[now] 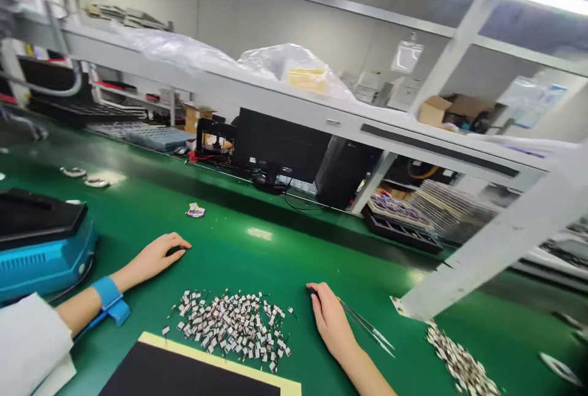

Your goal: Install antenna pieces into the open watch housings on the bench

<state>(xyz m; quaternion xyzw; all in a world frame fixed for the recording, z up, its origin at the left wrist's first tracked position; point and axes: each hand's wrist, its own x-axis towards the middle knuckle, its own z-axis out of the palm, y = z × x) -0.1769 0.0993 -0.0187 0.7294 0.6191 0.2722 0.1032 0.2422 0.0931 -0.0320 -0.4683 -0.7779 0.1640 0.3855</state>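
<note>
Its grip slack and parted, the left hand (158,256) lies beyond and left of the heap of small white parts (234,325), while the right hand (331,321), whose grip I cannot tell, sits right of that heap, just beside the tweezers (369,326).
</note>
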